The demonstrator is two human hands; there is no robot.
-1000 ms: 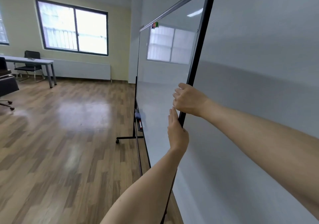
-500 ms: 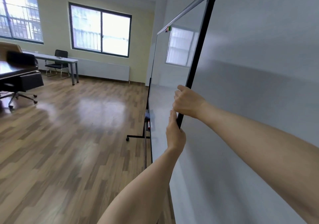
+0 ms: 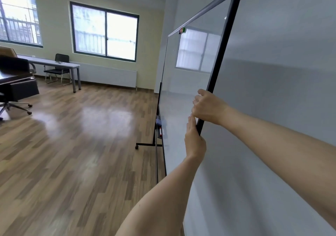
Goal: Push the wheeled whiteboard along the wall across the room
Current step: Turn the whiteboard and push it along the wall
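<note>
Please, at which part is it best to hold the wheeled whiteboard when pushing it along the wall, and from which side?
Probably the near black side frame of the whiteboard, from its trailing end. It is a narrow upright bar: the right hand wraps it and the left hand presses flat just below. The wall blocks the back side.

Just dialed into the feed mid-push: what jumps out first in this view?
The big whiteboard fills the right of the view, edge-on beside the grey wall. Both hands are on its near black edge: the right hand wraps it, and the left hand sits just below, its grip hidden. Off left, open wood floor runs to a desk under the windows.
</note>
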